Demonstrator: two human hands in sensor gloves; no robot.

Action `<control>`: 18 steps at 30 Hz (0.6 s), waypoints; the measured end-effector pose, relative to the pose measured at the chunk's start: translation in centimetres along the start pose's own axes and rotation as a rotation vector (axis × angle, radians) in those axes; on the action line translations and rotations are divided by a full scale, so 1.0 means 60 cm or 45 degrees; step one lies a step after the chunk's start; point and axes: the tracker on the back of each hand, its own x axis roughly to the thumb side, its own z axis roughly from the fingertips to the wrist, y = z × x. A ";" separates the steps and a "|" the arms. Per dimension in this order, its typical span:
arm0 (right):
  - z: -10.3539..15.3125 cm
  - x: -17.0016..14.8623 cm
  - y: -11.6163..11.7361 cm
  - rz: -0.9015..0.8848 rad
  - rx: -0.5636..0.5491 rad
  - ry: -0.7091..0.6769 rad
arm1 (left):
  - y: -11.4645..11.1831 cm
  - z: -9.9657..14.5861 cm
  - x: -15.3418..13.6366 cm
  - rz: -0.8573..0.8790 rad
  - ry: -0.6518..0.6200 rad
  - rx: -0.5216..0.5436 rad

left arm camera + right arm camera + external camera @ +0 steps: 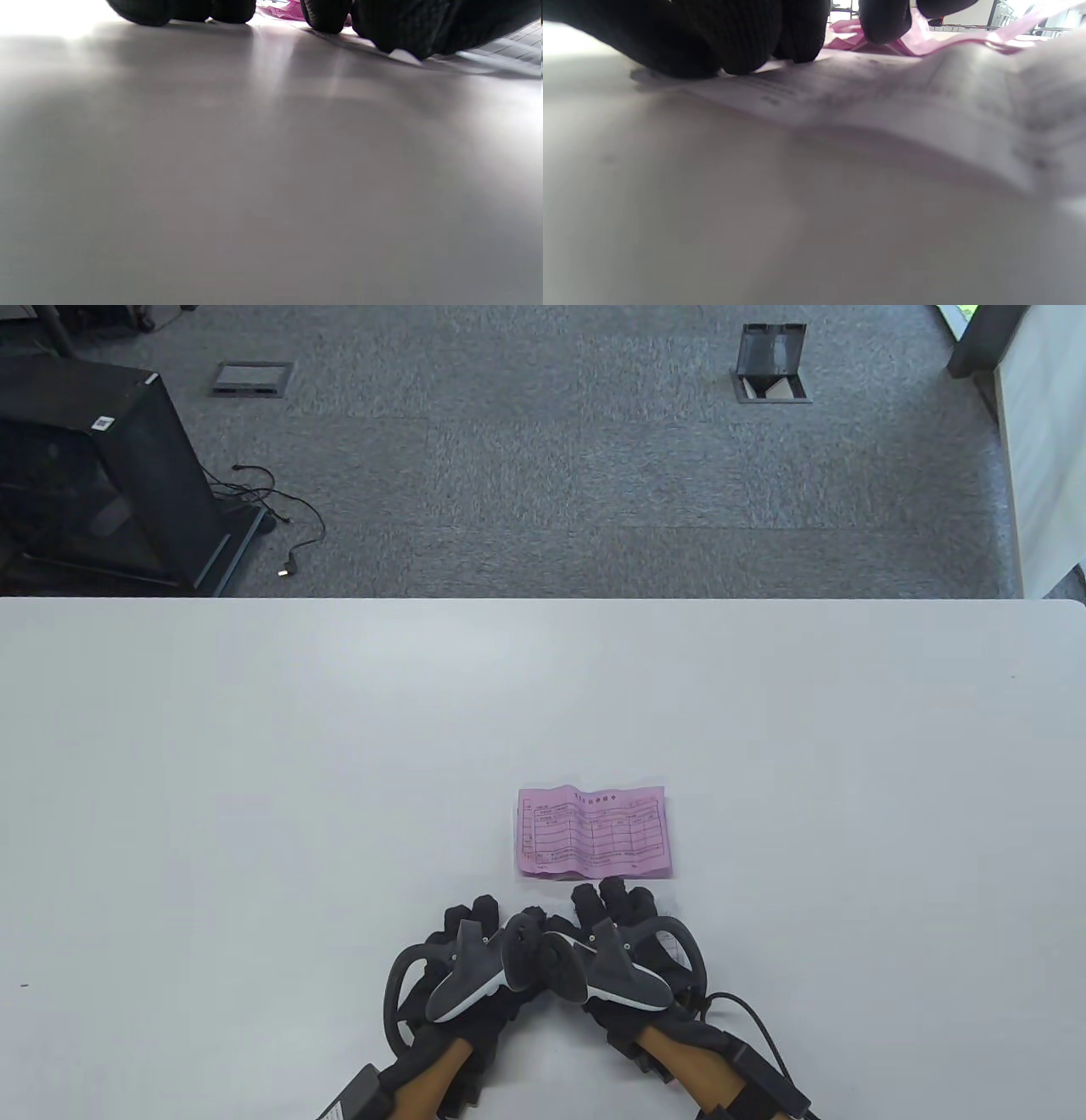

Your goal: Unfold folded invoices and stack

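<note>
Item: pink invoice (594, 833), flat on desk (254, 780), just beyond my right grip (624, 937). Right wrist view alone shows fingertips (742, 38) pressing white paper (903, 97). Print illegible. Left grip (475, 959): state unclear.

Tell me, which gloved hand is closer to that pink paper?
The right hand: its fingertips reach the pink invoice's near edge, while the left hand sits farther back and left.

Gloved fingers (742, 38) on paper (882, 97) — pink invoice (916, 40) behind
</note>
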 end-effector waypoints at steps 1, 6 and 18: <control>0.000 -0.001 0.000 -0.001 -0.001 -0.001 | 0.000 0.001 0.001 0.000 -0.005 0.005; 0.004 -0.014 -0.002 0.071 0.009 0.046 | 0.000 0.001 -0.002 0.000 0.000 0.005; 0.053 -0.133 0.010 -0.006 0.026 0.226 | 0.002 0.004 -0.011 0.006 0.013 -0.024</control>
